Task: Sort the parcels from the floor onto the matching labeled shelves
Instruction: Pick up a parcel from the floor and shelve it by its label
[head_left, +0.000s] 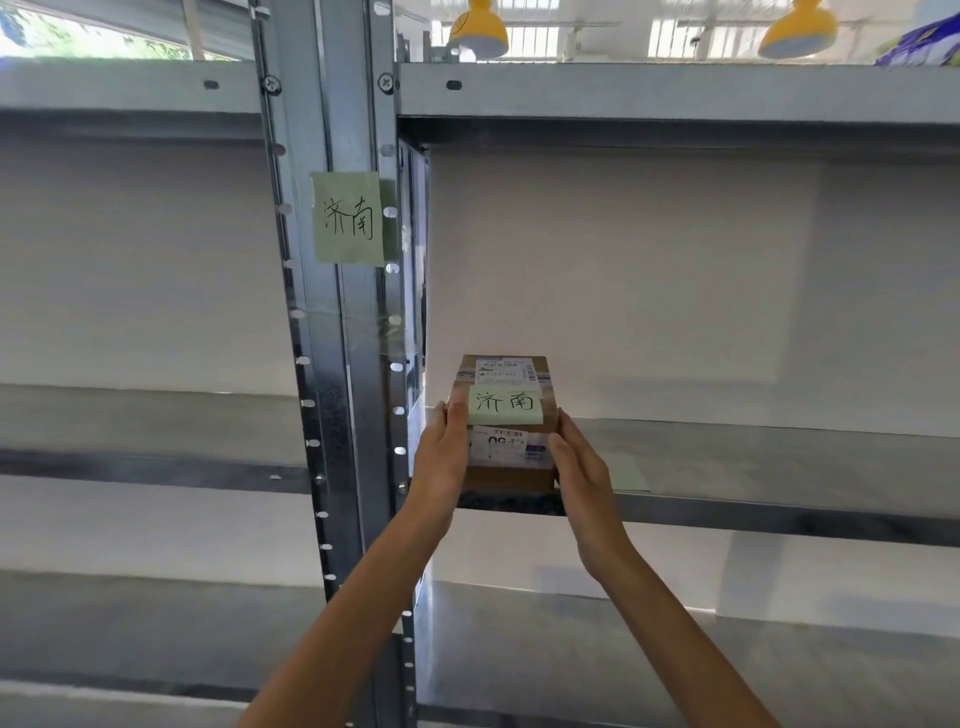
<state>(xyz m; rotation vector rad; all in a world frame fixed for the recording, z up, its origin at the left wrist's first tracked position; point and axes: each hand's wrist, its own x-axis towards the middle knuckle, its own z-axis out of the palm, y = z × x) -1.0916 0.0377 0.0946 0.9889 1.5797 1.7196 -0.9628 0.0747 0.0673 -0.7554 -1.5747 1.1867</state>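
A small brown cardboard parcel (506, 470) with white shipping labels and a green note reading 济南 on top rests on the front left corner of a metal shelf (753, 467). My left hand (441, 462) grips its left side, thumb on the top edge. My right hand (579, 467) presses against its right side. A matching green label (347, 217) reading 济南 is stuck on the upright post left of this shelf, above the parcel.
The steel upright post (332, 364) stands just left of the parcel. A shelf board (675, 91) runs above and another (675, 639) below. A pale green slip (626, 470) lies on the shelf right of my right hand. Yellow lamps (480, 28) hang beyond.
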